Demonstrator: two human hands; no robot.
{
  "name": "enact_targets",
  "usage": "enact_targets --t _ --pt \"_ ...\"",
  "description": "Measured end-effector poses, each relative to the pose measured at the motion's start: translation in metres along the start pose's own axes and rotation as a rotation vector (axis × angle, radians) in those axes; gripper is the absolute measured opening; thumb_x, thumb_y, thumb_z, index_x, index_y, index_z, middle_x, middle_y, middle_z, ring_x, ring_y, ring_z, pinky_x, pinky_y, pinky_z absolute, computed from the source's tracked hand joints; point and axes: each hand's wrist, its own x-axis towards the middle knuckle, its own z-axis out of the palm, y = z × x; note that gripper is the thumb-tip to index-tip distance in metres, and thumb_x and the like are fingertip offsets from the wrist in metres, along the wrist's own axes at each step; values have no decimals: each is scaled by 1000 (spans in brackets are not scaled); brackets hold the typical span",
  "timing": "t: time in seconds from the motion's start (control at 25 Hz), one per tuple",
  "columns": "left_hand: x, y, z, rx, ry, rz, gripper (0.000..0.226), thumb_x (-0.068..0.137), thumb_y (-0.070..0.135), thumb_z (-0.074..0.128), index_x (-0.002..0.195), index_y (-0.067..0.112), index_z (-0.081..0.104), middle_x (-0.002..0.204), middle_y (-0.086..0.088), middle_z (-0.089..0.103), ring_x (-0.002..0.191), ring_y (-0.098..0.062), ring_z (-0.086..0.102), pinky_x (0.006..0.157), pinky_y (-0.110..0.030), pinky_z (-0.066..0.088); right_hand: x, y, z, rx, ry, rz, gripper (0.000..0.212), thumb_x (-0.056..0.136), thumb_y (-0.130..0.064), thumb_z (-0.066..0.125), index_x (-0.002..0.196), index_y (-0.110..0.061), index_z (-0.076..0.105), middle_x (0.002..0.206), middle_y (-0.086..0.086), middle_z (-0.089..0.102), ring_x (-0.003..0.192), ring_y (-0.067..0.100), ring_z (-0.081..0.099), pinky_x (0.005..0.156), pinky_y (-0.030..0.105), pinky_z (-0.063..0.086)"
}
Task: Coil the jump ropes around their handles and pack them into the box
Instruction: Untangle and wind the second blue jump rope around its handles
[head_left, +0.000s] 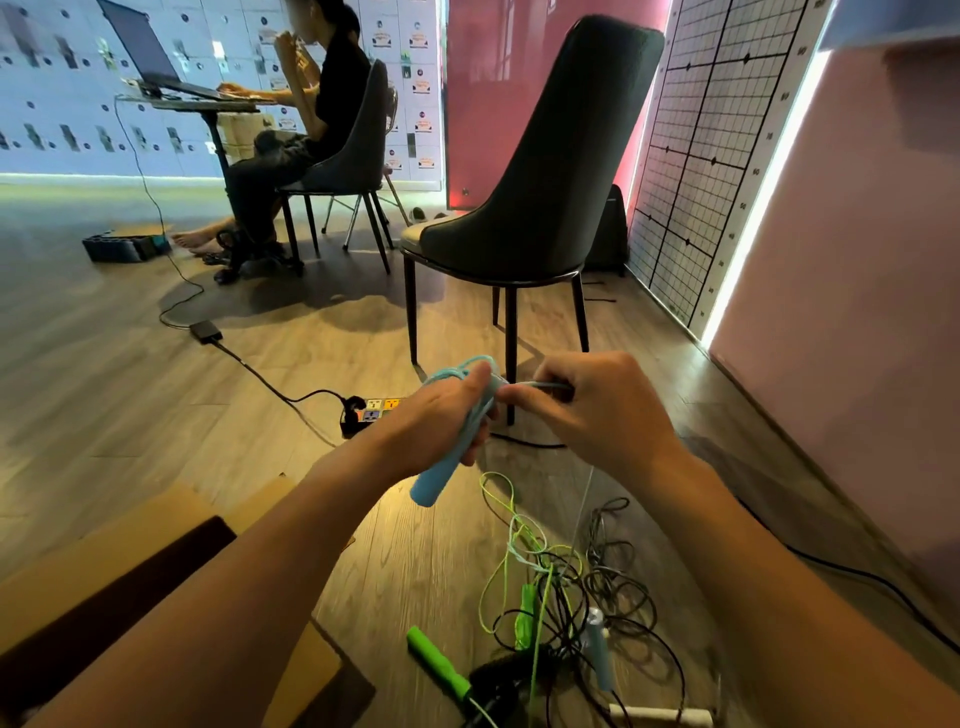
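Observation:
My left hand (441, 415) grips a light blue jump rope handle (434, 480) with loops of its light blue rope (452, 369) wound near the top. My right hand (587, 405) pinches a stretch of that same rope just to the right of the handle. On the floor below lies a tangle of ropes: a green handle (436, 660), a green rope (511, 561), black rope coils (623, 587) and a second light blue handle (597, 649). An open cardboard box (130, 571) sits at the lower left, under my left forearm.
A dark chair (545, 182) stands right behind my hands. A power strip (371, 413) and black cable (260, 376) lie on the wooden floor to the left. A person sits at a laptop desk (208, 101) far left. A pink wall (857, 312) runs along the right.

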Motion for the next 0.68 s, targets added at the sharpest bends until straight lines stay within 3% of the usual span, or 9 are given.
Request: enact_targets --t 0.16,0.28,0.4,0.48,0.56,0.68 --pt "-2 6 5 44 -204 -185 76 84 73 19 76 7 56 65 -11 53 51 -20 52 54 -31 47 -3 6 -7 -10 11 4 55 71 -77 60 62 -23 58 50 -15 46 43 3 44 46 17 31" --pt "-10 13 7 -128 -367 -259 78 86 77 17 69 9 52 59 -8 46 45 -18 44 48 -27 41 -2 5 -12 91 -9 12 55 72 -76 61 56 -23 52 46 -13 43 40 7 40 43 15 29" --pt "-16 19 11 -517 -527 -219 73 91 74 19 65 12 49 51 -3 43 38 -13 39 44 -22 39 -1 4 -6 383 -34 123 59 86 -66 51 51 -19 49 42 -11 42 38 7 36 44 16 28" --pt "-16 23 12 -869 -597 -100 68 95 69 22 68 13 49 51 0 45 37 -10 42 44 -22 42 -3 0 7 537 -96 250 74 85 -78 36 52 -13 50 44 -7 42 41 9 36 46 22 32" --pt "-14 25 8 -1149 -506 58 62 99 62 21 72 14 50 54 2 47 39 -9 45 46 -23 44 -7 0 25 523 -332 406 88 80 -88 19 60 -12 58 50 -2 53 49 16 49 58 30 45" --pt "-12 21 -7 -1383 -91 259 47 102 50 27 79 17 51 61 5 44 48 -8 44 53 -22 46 -21 9 47 343 -872 623 84 91 -79 15 88 -13 66 83 8 73 81 18 65 97 45 48"
